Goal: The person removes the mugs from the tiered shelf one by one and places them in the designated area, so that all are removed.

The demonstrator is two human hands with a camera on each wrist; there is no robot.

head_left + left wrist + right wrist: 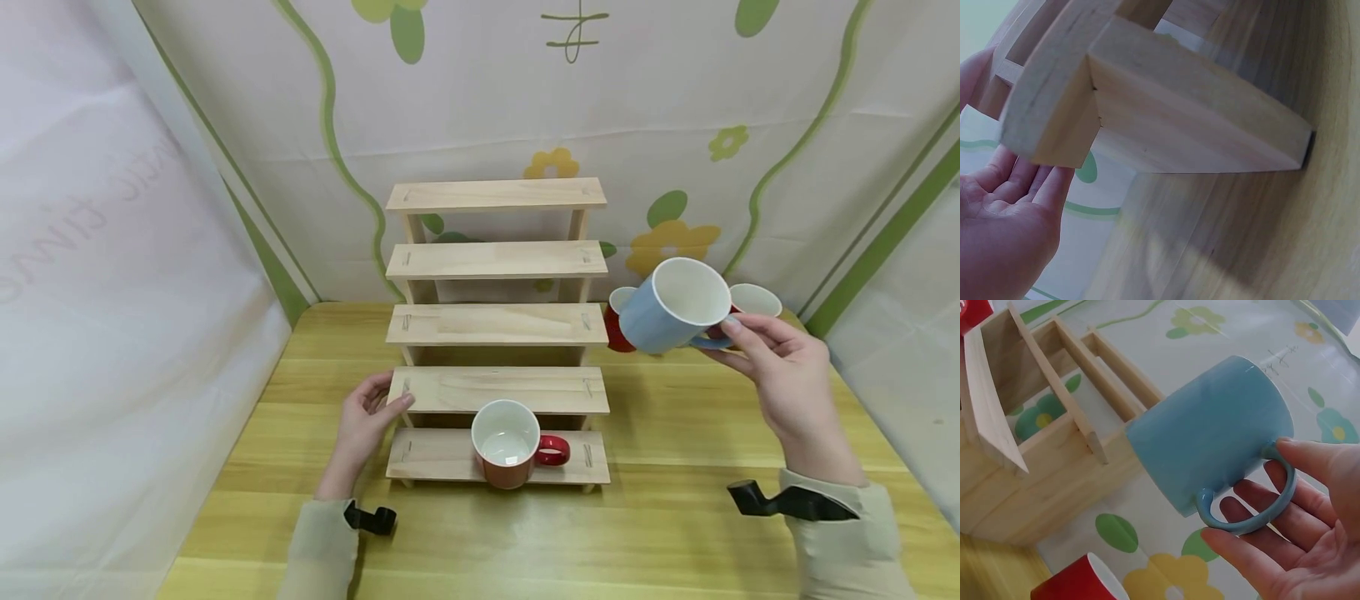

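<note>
My right hand (795,375) holds a light blue mug (663,312) by its handle, in the air to the right of a wooden stepped rack (498,325). In the right wrist view the thumb and fingers are about the blue handle (1254,522), and the mug is tilted. My left hand (367,425) grips the left end of the rack's second step from the bottom, thumb on top. The left wrist view shows its fingers (1019,181) at the underside of that board. A red mug (506,446) with a white inside stands upright on the lowest step, handle to the right.
Behind the blue mug, two more mugs stand on the table at the rack's right: a red one (617,329) and another (756,298), mostly hidden. The wooden table (660,517) meets a white flower-printed cloth (480,92) at the back, with cloth at both sides.
</note>
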